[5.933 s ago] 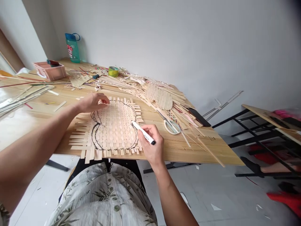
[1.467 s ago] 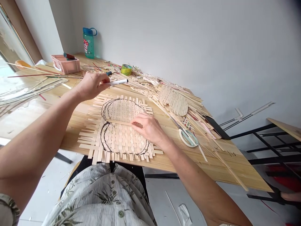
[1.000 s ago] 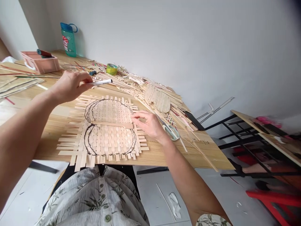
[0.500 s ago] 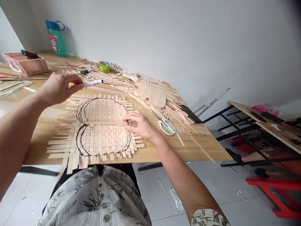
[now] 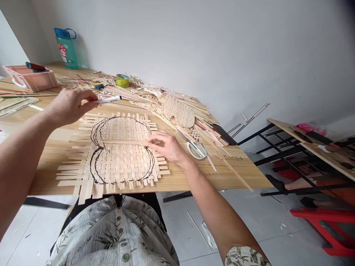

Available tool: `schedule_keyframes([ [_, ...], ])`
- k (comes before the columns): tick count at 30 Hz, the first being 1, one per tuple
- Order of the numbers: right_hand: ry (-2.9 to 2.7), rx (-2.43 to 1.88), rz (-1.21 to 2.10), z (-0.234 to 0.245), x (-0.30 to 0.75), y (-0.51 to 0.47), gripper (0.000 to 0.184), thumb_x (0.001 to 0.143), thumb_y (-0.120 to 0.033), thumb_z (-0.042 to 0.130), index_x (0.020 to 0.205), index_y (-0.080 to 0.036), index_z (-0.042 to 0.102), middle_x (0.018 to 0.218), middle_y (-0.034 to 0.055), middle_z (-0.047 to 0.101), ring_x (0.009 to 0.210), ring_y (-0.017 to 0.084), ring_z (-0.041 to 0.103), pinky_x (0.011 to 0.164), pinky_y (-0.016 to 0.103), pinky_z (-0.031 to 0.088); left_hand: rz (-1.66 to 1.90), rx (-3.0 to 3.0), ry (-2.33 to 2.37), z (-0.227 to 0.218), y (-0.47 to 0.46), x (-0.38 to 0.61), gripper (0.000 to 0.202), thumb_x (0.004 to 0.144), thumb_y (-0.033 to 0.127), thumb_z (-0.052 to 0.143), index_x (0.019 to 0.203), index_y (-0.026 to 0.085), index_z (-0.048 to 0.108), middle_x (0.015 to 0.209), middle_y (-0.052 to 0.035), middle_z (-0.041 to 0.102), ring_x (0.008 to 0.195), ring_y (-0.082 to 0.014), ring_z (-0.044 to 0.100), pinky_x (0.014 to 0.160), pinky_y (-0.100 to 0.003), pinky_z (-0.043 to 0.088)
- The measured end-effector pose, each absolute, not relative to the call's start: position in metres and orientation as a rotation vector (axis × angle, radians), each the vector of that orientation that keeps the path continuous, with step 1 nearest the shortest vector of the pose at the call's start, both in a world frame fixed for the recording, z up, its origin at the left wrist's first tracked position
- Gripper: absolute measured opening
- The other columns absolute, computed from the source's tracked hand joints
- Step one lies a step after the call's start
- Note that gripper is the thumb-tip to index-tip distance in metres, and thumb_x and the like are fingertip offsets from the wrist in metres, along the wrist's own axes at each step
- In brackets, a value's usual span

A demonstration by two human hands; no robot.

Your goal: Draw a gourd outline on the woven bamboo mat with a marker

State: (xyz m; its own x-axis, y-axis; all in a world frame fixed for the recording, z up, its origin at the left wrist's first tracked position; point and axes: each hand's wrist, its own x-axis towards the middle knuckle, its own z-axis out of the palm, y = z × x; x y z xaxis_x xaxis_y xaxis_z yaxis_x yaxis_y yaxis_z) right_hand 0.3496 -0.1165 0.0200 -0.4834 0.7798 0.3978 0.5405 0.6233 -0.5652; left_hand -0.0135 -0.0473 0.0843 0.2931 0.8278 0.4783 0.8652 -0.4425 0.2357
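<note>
A woven mat of pale strips (image 5: 124, 162) lies near the table's front edge, its strip ends sticking out all round. Dark, curved, two-lobed outlines are drawn on it. My right hand (image 5: 166, 147) pinches one end of a loose pale strip (image 5: 124, 142), which lies across the narrow middle of the outline. Above the mat's far left corner, my left hand (image 5: 70, 105) is closed around a white marker (image 5: 108, 99), its dark tip pointing right. A smaller woven piece with a rounded edge (image 5: 180, 111) rests on the pile behind.
Scissors (image 5: 196, 149) lie right of my right hand. A heap of loose strips (image 5: 149, 98) spreads along the wall, with a tape roll (image 5: 122, 80) on it. A pink basket (image 5: 31, 78) and a blue-green bottle (image 5: 66, 50) stand back left. A red stool (image 5: 318, 221) is at right.
My right hand has moved the strip slightly away from me, uncovering the notch on the outline's right side. My left hand keeps the marker in nearly the same place.
</note>
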Motion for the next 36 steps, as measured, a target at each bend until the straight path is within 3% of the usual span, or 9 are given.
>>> schedule_keyframes([
  [8,-2.095,-1.050,0.797,0.022,0.363,-0.119,0.015,0.099,-0.031,0.066,0.099,-0.023,0.079,0.100,0.0033,0.079,0.096,0.020,0.072,0.088,0.035,0.055,-0.785,-2.440,-1.680,0.088,-0.051,-0.009,0.074,0.088,0.083,0.029,0.101,0.022,0.069,0.091,-0.0039,0.074,0.055,-0.0144,0.049,0.067,-0.033,0.038],
  [16,-2.048,-1.093,0.661,0.013,0.363,-0.114,0.016,0.098,-0.029,0.064,0.091,-0.022,0.076,0.095,0.0037,0.077,0.093,0.022,0.069,0.091,0.038,0.052,-0.842,-2.468,-1.673,0.087,-0.051,-0.009,0.062,0.084,0.078,0.033,0.102,0.032,0.071,0.092,-0.0025,0.072,0.061,-0.0201,0.051,0.074,-0.040,0.040],
  [24,-2.052,-1.069,0.698,0.011,0.368,-0.113,0.020,0.101,-0.031,0.059,0.093,-0.021,0.074,0.096,0.0032,0.076,0.093,0.020,0.069,0.088,0.034,0.052,-0.837,-2.450,-1.603,0.085,-0.048,-0.011,0.075,0.090,0.082,0.029,0.101,0.020,0.070,0.091,-0.0039,0.072,0.064,-0.0154,0.053,0.072,-0.032,0.038],
  [30,-2.108,-1.095,0.565,0.013,0.366,-0.115,0.016,0.099,-0.022,0.062,0.087,-0.023,0.074,0.097,0.0039,0.073,0.102,0.022,0.067,0.097,0.039,0.050,-0.854,-2.460,-1.608,0.085,-0.050,-0.011,0.069,0.092,0.078,0.034,0.101,0.021,0.070,0.089,-0.0024,0.071,0.061,-0.0137,0.050,0.073,-0.032,0.038],
  [36,-2.172,-1.121,0.440,0.015,0.361,-0.119,0.015,0.098,-0.018,0.065,0.086,-0.024,0.072,0.093,0.0041,0.073,0.099,0.024,0.066,0.094,0.044,0.053,-0.851,-2.503,-1.613,0.085,-0.052,-0.009,0.057,0.091,0.068,0.039,0.100,0.021,0.071,0.091,-0.0049,0.073,0.066,-0.0179,0.053,0.073,-0.036,0.040],
])
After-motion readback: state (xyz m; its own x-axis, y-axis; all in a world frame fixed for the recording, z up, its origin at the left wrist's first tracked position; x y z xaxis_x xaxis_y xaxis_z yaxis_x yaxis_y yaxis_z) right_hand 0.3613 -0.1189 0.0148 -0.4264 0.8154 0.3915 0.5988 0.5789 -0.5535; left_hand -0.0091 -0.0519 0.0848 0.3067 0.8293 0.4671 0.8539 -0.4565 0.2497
